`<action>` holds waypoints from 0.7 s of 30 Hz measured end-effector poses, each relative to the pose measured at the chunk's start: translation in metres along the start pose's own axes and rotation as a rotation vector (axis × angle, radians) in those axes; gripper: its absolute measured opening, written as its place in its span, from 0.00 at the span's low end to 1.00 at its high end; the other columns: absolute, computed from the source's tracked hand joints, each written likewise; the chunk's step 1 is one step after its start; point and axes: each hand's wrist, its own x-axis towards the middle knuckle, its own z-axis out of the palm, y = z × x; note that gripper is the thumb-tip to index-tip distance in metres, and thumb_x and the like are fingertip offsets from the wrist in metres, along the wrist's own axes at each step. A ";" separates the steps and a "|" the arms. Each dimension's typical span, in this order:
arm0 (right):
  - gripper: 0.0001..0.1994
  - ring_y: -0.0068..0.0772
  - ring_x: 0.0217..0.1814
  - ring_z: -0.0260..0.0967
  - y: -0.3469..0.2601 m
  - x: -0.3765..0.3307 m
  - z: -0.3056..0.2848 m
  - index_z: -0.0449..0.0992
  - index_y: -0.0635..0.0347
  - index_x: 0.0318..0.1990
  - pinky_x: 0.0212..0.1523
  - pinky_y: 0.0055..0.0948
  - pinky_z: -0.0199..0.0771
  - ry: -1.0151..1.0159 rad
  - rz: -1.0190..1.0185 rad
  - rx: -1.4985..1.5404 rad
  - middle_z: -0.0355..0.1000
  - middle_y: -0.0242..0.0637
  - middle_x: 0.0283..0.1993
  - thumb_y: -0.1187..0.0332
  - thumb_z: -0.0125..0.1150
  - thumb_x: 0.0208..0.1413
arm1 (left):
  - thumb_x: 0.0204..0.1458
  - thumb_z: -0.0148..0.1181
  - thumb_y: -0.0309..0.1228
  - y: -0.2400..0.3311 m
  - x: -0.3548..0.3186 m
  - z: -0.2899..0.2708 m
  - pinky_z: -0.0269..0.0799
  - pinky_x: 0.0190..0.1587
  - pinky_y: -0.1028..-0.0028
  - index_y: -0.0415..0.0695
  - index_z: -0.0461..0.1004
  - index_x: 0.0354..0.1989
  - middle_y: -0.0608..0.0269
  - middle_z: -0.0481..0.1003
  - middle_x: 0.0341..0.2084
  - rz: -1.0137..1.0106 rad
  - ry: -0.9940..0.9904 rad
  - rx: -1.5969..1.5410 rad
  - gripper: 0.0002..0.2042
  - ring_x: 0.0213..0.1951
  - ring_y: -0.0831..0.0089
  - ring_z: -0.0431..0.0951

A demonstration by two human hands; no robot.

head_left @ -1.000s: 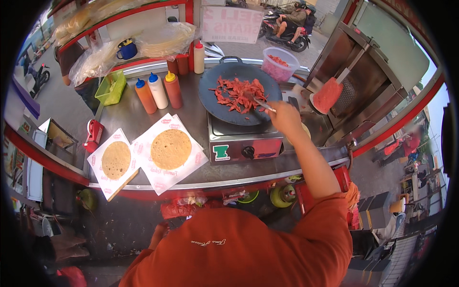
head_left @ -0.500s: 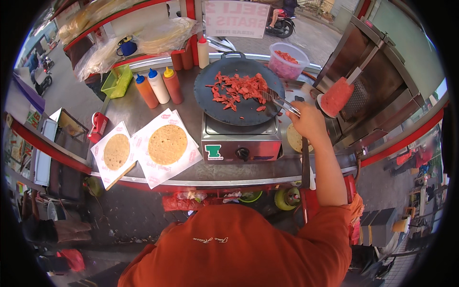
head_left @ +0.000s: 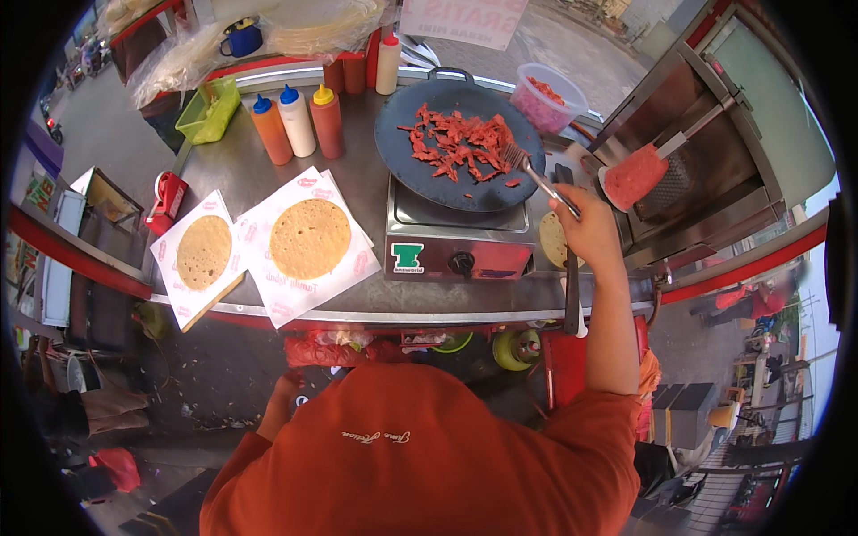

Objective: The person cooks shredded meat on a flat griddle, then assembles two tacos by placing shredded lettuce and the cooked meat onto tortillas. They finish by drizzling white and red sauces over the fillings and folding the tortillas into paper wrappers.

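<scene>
Right hand (head_left: 585, 223) grip tight around fork (head_left: 536, 177).

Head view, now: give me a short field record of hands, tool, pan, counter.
right hand: holds a fork, prongs at the pan's right side
left hand: low by the body, below the counter edge, grip unclear
pan: dark, round, on a burner, with red meat strips
counter: two flatbreads on paper; three squeeze bottles behind
tub: pink, beyond the pan
</scene>
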 end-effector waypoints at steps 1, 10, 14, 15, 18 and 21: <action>0.16 0.57 0.47 0.79 0.000 0.001 0.005 0.85 0.54 0.53 0.47 0.48 0.77 0.047 -0.014 0.037 0.82 0.47 0.43 0.60 0.69 0.62 | 0.66 0.60 0.29 -0.004 0.000 0.003 0.80 0.49 0.66 0.41 0.73 0.63 0.64 0.82 0.47 -0.094 -0.053 0.012 0.18 0.45 0.71 0.84; 0.16 0.59 0.50 0.80 -0.018 0.023 0.033 0.85 0.55 0.52 0.51 0.49 0.78 0.090 0.144 0.038 0.83 0.51 0.47 0.56 0.66 0.65 | 0.65 0.58 0.36 -0.035 0.010 -0.001 0.82 0.50 0.64 0.45 0.80 0.59 0.58 0.84 0.49 -0.056 -0.063 0.157 0.17 0.47 0.64 0.86; 0.17 0.58 0.51 0.80 -0.020 0.009 0.028 0.84 0.54 0.54 0.49 0.49 0.78 0.136 0.064 -0.116 0.82 0.50 0.49 0.57 0.66 0.64 | 0.65 0.57 0.34 -0.034 0.023 -0.010 0.82 0.50 0.66 0.44 0.80 0.59 0.60 0.84 0.47 -0.201 0.023 -0.094 0.17 0.45 0.66 0.86; 0.17 0.58 0.50 0.80 -0.021 0.005 0.030 0.84 0.53 0.55 0.49 0.49 0.78 0.108 0.053 -0.124 0.82 0.49 0.49 0.57 0.66 0.64 | 0.65 0.57 0.32 -0.034 0.023 -0.010 0.82 0.48 0.67 0.43 0.79 0.59 0.61 0.84 0.46 -0.159 0.045 -0.171 0.16 0.44 0.67 0.86; 0.17 0.57 0.49 0.81 -0.021 0.002 0.030 0.84 0.53 0.55 0.49 0.48 0.78 0.048 0.080 -0.149 0.82 0.49 0.48 0.57 0.67 0.63 | 0.67 0.54 0.29 -0.033 0.022 -0.007 0.82 0.43 0.70 0.40 0.78 0.58 0.62 0.82 0.42 -0.101 0.062 -0.168 0.15 0.38 0.70 0.84; 0.18 0.58 0.48 0.81 -0.015 0.005 0.021 0.84 0.55 0.55 0.50 0.46 0.78 0.009 0.146 -0.154 0.82 0.51 0.46 0.57 0.69 0.63 | 0.71 0.51 0.32 -0.030 0.019 0.000 0.82 0.40 0.69 0.38 0.77 0.57 0.61 0.80 0.38 0.107 0.060 -0.062 0.14 0.36 0.70 0.81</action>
